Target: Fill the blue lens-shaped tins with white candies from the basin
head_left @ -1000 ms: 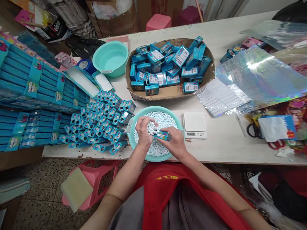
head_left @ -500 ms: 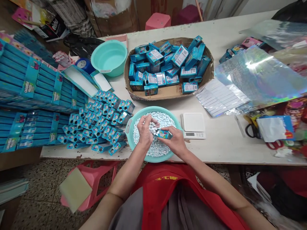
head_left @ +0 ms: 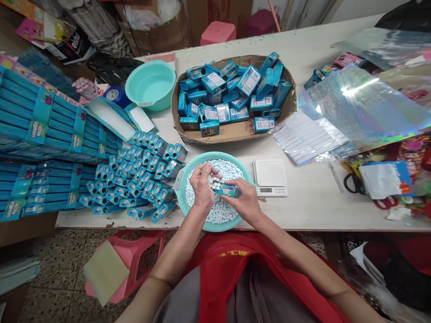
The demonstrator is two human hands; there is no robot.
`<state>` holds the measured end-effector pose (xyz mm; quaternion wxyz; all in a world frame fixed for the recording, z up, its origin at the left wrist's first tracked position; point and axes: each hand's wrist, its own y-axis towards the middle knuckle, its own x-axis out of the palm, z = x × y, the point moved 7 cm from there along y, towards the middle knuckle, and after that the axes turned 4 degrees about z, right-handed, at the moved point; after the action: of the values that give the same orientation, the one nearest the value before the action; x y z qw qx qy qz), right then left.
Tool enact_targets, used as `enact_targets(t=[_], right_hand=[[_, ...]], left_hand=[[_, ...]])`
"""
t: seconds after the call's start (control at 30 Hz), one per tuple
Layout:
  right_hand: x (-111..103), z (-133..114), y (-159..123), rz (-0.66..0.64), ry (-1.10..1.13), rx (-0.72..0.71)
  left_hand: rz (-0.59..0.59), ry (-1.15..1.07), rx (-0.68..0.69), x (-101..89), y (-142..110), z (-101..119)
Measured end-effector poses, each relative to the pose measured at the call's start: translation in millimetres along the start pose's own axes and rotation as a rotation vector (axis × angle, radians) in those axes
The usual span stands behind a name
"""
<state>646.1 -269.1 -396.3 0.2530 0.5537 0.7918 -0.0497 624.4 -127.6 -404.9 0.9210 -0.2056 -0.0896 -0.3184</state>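
Over a turquoise basin (head_left: 181, 197) filled with small pale candies (head_left: 222, 215), my left hand (head_left: 202, 184) is cupped around a small heap of the candies. My right hand (head_left: 245, 199) grips a small blue candy box (head_left: 228, 190) between thumb and fingers. The box lies roughly level, its open end turned to the left against the candies in my left hand. Whether any candy is inside the box cannot be seen.
A cardboard tray (head_left: 232, 137) of blue boxes stands behind the basin. Many blue boxes (head_left: 134, 175) crowd the left. A white scale (head_left: 270, 177) sits right of the basin, with scissors (head_left: 353, 183) and plastic sheets (head_left: 357, 112) beyond. Another turquoise basin (head_left: 151, 85) stands at back left.
My hands keep nearly the same place. The heap in my left hand looks smaller, and the blue box shows a little more of its printed face. The whole view has shifted slightly.
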Motion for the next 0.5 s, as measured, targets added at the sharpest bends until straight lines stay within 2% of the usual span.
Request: enact_targets(t=[0.17,0.33,0.4,0.5], right_hand=[[-6.0,-12.6,-1.6,0.019,0.016,-0.045],[2.1,-0.4,-0.2,0.011,-0.002,0.004],[4.2,2.3,-0.2,-0.005,0.011,0.012],[0.4,0.0,-1.2,0.018,0.054,0.002]], left_hand=[[0.019,-0.002,0.098,0.7,-6.9,15.8],[0.081,0.021,0.052,-1.5,-1.9,-0.1],[0.060,0.014,0.043,0.0,-0.9,-4.1],[0.017,-0.009,0.093,2.9,-3.5,1.8]])
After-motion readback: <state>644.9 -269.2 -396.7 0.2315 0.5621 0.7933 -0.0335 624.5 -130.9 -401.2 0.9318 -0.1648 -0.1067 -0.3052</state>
